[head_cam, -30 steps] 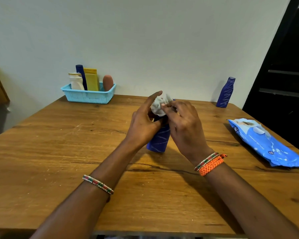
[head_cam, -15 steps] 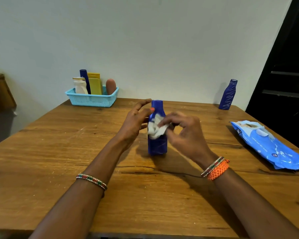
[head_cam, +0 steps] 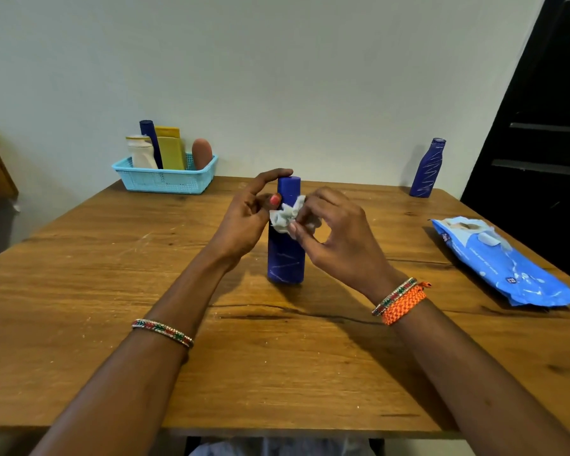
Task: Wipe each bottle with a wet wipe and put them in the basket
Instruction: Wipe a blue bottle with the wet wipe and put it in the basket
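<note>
Blue bottle point(head_cam: 285, 255): upright mid-worktop point(head_cam: 79, 274). My left hand point(head_cam: 244, 222) steadies its neck, forefinger on cap; right hand point(head_cam: 339, 245) pinches wipe point(head_cam: 285, 215) against it. Risk: hard rubbing tips it. Basket point(head_cam: 165, 179) far left.

Blue bottle point(head_cam: 286, 255): upright on the table point(head_cam: 112, 274), mid-surface, cap on, faint pale zigzag lines on the body. Crumpled white wet wipe point(head_cam: 288, 217) pressed against its upper front. Second blue bottle point(head_cam: 427, 168): same type, upright at the far right corner, well apart from the first. Light-blue lattice basket point(head_cam: 165, 181): far left edge, holds four containers standing, namely white bottle point(head_cam: 141, 153), dark blue tube point(head_cam: 151, 141), yellow tube point(head_cam: 170, 147), reddish-brown bottle point(head_cam: 202, 153).
</note>
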